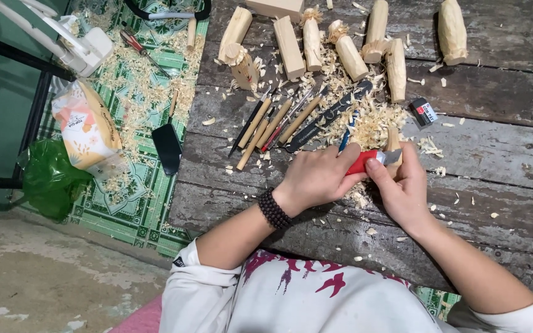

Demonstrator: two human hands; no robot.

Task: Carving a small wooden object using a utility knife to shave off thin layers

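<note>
From the head view, the left hand (316, 179) is clamped around a red-handled knife (365, 161), its blade against a small wooden piece (393, 143) gripped by the right hand (402, 188); both hands meet above the worn plank surface (495, 148). Carving tools (279, 120), rough wooden figures (347, 52) and shavings (374, 123) lie just beyond them.

A weathered grey plank bench (495, 92) with cracked, worn boards fills the right of the view, strewn with pale wood shavings. Left of it lies a green patterned floor mat (137, 123), also littered with shavings, which gives way to bare, stained concrete floor (44, 277). A dark metal frame (32, 117) stands at the far left.
</note>
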